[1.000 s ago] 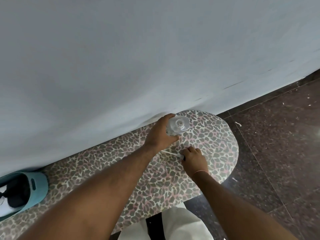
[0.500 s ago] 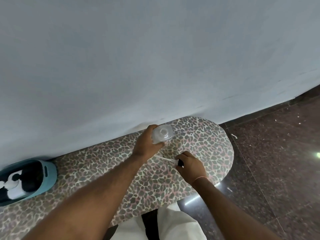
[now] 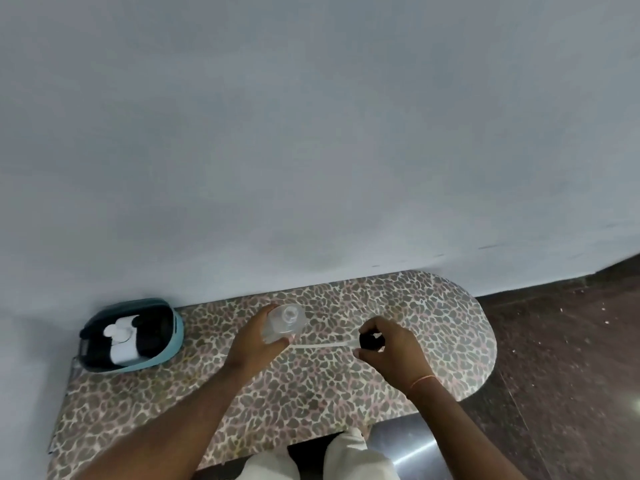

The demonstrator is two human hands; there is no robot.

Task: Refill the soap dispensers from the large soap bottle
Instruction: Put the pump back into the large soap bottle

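Observation:
A small clear soap dispenser bottle stands upright on the leopard-print tabletop, its mouth uncovered. My left hand grips its side. My right hand holds the black pump head, whose white dip tube lies nearly flat, pointing left toward the bottle's base. A white pump bottle sits inside a teal basket at the table's left, against the wall.
A plain grey wall backs the table. Dark speckled floor lies to the right of the rounded table end. My light trousers show below the front edge.
The view has swung so the teal basket is more in sight. My right hand has drawn the pump head and tube away to the right of the bottle. My left hand keeps its grip.

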